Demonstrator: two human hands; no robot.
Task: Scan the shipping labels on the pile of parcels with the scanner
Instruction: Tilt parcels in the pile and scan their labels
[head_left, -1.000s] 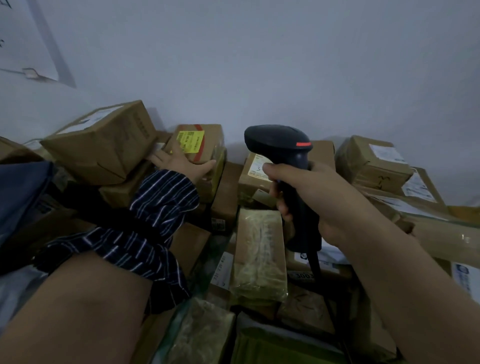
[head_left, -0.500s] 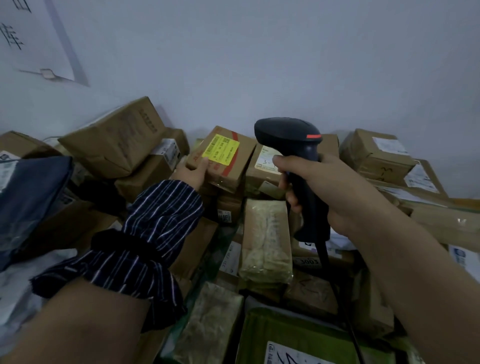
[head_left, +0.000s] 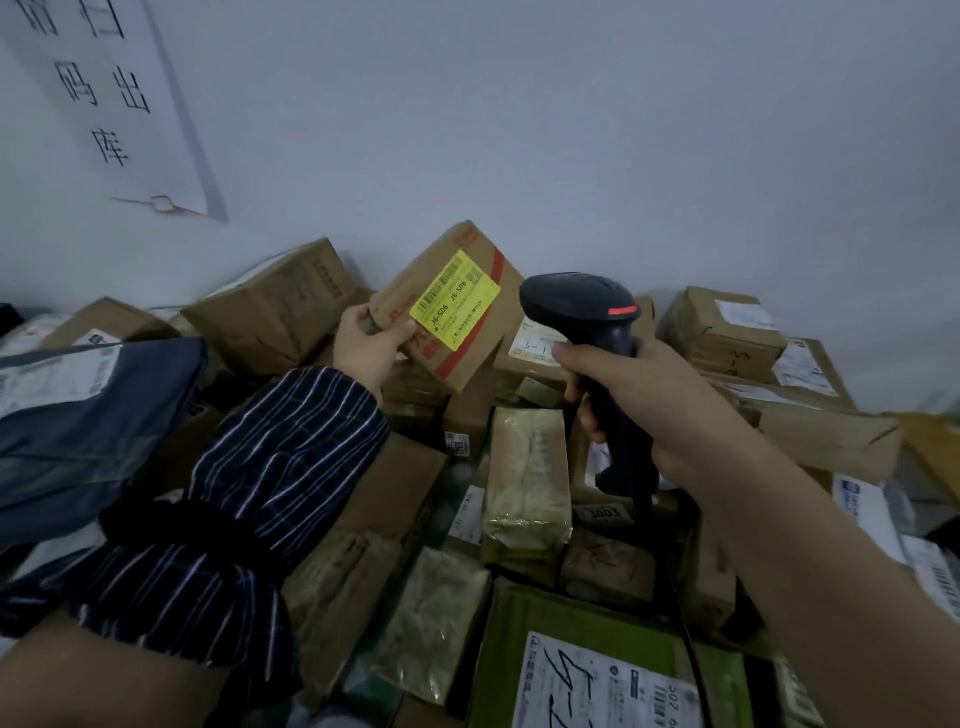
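Head: sleeve (head_left: 249, 493) hides parcels (head_left: 524, 467); box (head_left: 457, 317) beside scanner (head_left: 582, 306).

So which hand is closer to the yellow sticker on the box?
Left. The left hand grips the box at its corner, thumb just beside the yellow sticker. The right hand holds the scanner off to the sticker's right, not touching the box.

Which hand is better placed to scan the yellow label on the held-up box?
Right. The right hand grips the black handheld scanner beside the yellow label; the left hand only holds up the brown cardboard box.
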